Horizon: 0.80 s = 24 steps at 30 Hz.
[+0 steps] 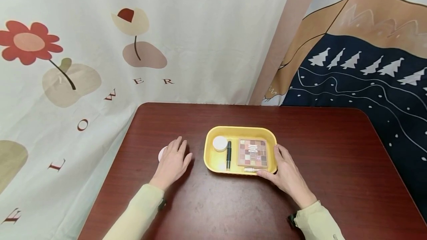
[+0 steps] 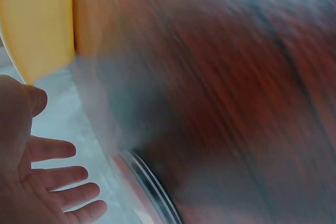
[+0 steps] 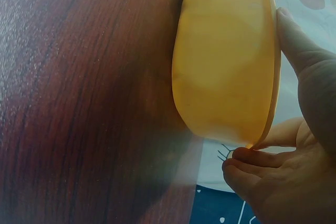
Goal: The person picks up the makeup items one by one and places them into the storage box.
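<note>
A yellow tray (image 1: 217,167) sits on the table, and my right hand (image 1: 291,175) grips its right end, thumb at the near rim and fingers at the side. In the right wrist view, the fingertips (image 3: 241,156) curl at the corner of its rim. Inside the tray are an eyeshadow palette (image 1: 252,153), a dark slim pen-like stick (image 1: 228,155), a round white-topped container (image 1: 219,143) and a small shiny tube (image 1: 250,169). Left of the tray my left hand (image 1: 171,164) stays spread over a round pale-topped case (image 1: 161,153), which it partly hides; the left wrist view shows its shiny banded side (image 2: 152,187).
The dark red-brown table (image 1: 213,210) has rounded far corners. Behind it hangs a pale curtain (image 1: 207,47) with flower prints and letters; a dark blue cloth (image 1: 350,80) with white trees hangs at the right.
</note>
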### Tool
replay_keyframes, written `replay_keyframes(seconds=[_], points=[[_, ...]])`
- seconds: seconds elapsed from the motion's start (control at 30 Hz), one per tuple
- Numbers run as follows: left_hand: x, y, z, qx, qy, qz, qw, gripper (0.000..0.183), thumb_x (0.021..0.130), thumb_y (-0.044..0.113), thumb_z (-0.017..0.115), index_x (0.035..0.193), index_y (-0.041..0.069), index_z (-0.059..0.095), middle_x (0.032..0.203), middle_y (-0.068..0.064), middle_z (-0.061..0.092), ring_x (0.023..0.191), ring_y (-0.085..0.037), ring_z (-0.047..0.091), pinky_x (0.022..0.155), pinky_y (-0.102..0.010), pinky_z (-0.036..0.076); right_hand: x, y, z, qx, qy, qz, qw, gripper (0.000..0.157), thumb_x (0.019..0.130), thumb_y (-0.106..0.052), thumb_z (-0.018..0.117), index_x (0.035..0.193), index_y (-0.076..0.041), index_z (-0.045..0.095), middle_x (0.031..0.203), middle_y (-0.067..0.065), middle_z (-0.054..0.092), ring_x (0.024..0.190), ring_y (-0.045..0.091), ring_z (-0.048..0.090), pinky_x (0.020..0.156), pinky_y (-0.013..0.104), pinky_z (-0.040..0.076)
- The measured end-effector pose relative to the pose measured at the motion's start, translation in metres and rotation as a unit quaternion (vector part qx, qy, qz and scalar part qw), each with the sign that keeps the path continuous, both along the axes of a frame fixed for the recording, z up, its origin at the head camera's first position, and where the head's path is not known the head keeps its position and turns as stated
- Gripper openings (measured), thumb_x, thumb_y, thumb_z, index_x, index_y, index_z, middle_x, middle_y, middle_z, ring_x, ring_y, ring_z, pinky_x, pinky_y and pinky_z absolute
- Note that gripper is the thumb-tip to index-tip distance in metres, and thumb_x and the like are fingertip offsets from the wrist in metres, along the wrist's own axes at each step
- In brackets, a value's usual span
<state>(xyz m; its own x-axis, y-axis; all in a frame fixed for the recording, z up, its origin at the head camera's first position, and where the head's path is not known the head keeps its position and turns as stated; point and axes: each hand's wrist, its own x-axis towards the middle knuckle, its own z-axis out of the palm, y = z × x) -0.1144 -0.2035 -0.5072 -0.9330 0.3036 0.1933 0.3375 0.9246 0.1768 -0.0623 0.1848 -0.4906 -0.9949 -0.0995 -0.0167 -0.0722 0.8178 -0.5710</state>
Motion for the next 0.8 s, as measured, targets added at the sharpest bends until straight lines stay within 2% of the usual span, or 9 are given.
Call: replay_keyframes(seconds=[0.27,0.6,0.8], points=[[0.000,-0.013,-0.005,-0.022,-0.024,0.033,0.9989,0.061,0.098,0.036,0.068,0.139,-0.009,0.056,0.148,-0.033,0.047,0.132,-0.053,0.046,0.106,-0.064,0.043,0.000,0.000,0.000,0.000,-0.002,-0.002,1.000,0.114,0.081,-0.046,0.087,0.157,0.012,0.025,0.158,0.029,0.030,0.139,0.045,0.040,0.109,0.061,0.044],[0.002,-0.018,0.001,-0.036,-0.062,0.083,0.9940,0.065,0.098,0.040,0.068,0.138,-0.009,0.055,0.147,-0.035,0.044,0.125,-0.057,0.046,0.097,-0.067,0.044,0.001,0.000,0.001,-0.003,0.001,0.000,1.000,0.114,0.081,-0.045,0.087,0.156,0.014,0.026,0.158,0.031,0.031,0.140,0.046,0.040,0.109,0.062,0.044],[0.004,-0.021,0.001,-0.043,-0.061,0.090,0.9932,0.065,0.097,0.039,0.070,0.139,-0.008,0.056,0.140,-0.034,0.048,0.113,-0.057,0.051,0.089,-0.066,0.048,0.001,-0.001,0.001,-0.007,0.001,0.000,1.000,0.114,0.081,-0.044,0.087,0.156,0.015,0.025,0.158,0.031,0.031,0.141,0.046,0.039,0.110,0.061,0.043]])
